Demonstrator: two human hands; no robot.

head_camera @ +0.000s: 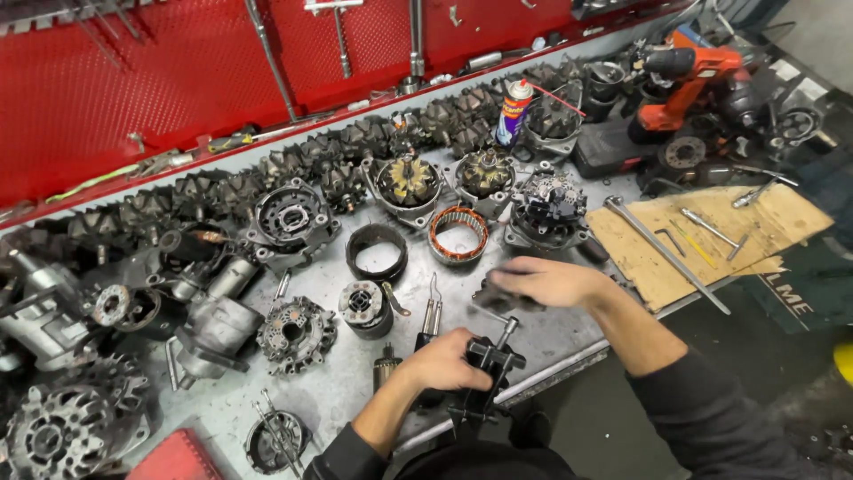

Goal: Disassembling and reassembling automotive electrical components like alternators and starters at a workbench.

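Note:
My left hand [447, 361] grips a black tool with a screw handle [491, 364], a puller or clamp, at the bench's front edge. My right hand [548, 281] rests palm down on a small dark metal part [494, 297] on the grey bench top [551, 342]; the part is mostly hidden under my fingers. Just beyond my right hand sit a copper-wound stator ring [458, 235] and a black ring [377, 252]. A small rotor [365, 308] and pliers [432, 313] lie left of my hands.
Many dismantled alternators and housings [289, 218] crowd the bench's left and back. A spray can [514, 112] and an orange cordless drill [689, 76] stand at the back right. Cardboard [711, 240] with a long wrench [666, 253] lies to the right. A red pegboard wall [178, 62] holds tools.

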